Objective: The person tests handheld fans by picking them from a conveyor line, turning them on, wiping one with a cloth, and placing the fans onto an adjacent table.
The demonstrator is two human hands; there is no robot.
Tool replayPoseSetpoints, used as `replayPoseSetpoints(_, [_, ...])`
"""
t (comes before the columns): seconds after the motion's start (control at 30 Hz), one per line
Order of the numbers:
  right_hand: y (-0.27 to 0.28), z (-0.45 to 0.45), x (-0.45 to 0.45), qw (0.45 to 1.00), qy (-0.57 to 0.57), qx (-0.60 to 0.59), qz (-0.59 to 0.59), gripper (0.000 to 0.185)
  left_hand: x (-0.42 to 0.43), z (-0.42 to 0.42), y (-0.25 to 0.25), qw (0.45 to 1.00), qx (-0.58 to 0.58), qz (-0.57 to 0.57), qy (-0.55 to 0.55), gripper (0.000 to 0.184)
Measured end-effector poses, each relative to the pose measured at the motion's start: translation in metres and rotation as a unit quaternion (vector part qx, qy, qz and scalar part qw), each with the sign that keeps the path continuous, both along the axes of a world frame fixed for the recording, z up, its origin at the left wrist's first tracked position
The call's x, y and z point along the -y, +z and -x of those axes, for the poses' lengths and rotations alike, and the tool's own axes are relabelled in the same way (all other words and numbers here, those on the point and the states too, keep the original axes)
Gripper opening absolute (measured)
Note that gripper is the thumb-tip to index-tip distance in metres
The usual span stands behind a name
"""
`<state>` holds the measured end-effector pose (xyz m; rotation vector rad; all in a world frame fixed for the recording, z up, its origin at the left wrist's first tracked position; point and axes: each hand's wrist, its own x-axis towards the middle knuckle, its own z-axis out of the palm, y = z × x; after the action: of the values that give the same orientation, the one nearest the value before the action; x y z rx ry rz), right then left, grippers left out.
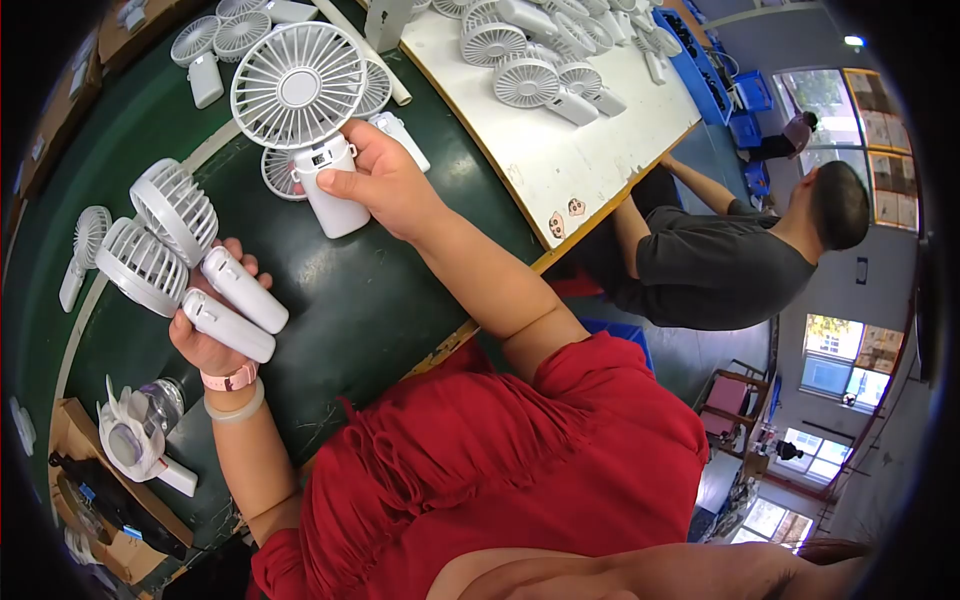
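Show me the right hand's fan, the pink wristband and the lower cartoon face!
Handheld fan [299, 89], head view: grille's round hub.
Pink wristband [230, 377], head view: strap.
Lower cartoon face [557, 226], head view: its middle.

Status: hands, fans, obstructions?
Left hand: holding two fans. Right hand: gripping one upright fan, thumb on its handle. Loose fans on the green table beyond it.
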<state>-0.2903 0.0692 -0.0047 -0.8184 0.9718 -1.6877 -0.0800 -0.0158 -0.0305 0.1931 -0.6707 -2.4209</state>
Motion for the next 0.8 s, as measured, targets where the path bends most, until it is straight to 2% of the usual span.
replayPoseSetpoints(0.23, [-0.01,0.006,-0.001,1.0,-0.019,0.022,0.011,0.046,-0.001,0.035,-0.009,0.997,-0.074,-0.018,-0.035,0.074])
replayPoseSetpoints(0.37, [-0.012,0.009,0.001,0.999,-0.039,0.029,0.006,0.045,-0.008,0.044,-0.009,0.995,-0.071,-0.07,-0.021,0.075])
replayPoseSetpoints(0.53, [-0.02,0.007,0.004,0.998,-0.043,0.05,0.016,0.05,-0.008,0.051,0.002,0.994,-0.074,-0.072,-0.026,0.079])
replayPoseSetpoints(0.67, [-0.024,0.001,0.005,0.998,-0.06,-0.01,0.017,0.054,-0.009,0.054,0.008,0.996,-0.054,-0.067,-0.014,0.084])
replayPoseSetpoints(0.8, [-0.05,-0.004,0.008,0.986,-0.095,-0.133,0.028,0.051,-0.008,0.057,0.009,1.0,-0.017,-0.012,0.01,0.093])
